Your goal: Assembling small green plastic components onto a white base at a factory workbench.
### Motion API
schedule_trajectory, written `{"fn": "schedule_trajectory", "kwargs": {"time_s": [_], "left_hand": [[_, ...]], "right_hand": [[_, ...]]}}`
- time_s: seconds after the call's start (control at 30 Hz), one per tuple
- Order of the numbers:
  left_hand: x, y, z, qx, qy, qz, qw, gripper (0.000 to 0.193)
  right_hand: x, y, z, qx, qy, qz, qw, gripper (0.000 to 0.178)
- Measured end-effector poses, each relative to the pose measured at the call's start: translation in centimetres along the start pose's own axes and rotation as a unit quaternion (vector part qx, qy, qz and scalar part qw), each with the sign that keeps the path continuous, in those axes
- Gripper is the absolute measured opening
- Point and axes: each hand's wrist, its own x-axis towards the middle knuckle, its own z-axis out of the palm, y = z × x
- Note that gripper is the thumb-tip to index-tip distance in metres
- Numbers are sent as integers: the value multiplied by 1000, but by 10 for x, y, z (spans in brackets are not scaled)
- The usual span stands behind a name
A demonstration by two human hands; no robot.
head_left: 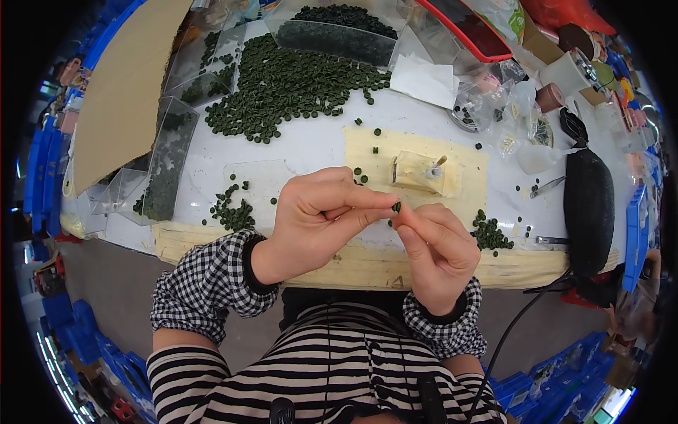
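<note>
My left hand (318, 220) and my right hand (439, 254) meet over the front of the table. Between their fingertips is one small dark green ring-shaped part (396, 208), pinched from both sides. Just beyond the hands stands a small block wrapped in yellowish tape (424, 173), with a short upright peg on top. A large heap of the same green parts (289, 88) spreads behind my left hand. Smaller groups lie to either side, a left pile (233, 210) and a right pile (490, 232).
Clear plastic trays (169, 159) and a cardboard sheet (120, 92) stand at the left. Farther back lie a white paper (424, 80) and a red-framed phone (470, 28). On the right are clear bags (487, 99), tweezers (547, 186) and a black padded object (590, 205).
</note>
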Motion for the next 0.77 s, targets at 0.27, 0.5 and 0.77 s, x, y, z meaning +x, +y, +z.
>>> {"fn": "schedule_trajectory", "kwargs": {"time_s": [0.27,0.5,0.77], "left_hand": [[1,1,-2,28,-4,5,1000,23],[17,8,-15,83,-82,-73,990,19],[14,-3,-16,187,-149,-56,969,15]], "right_hand": [[0,0,1,-5,5,-1,1000,29],[-3,1,-1,22,72,6,997,26],[-4,0,-1,25,68,10,997,24]]}}
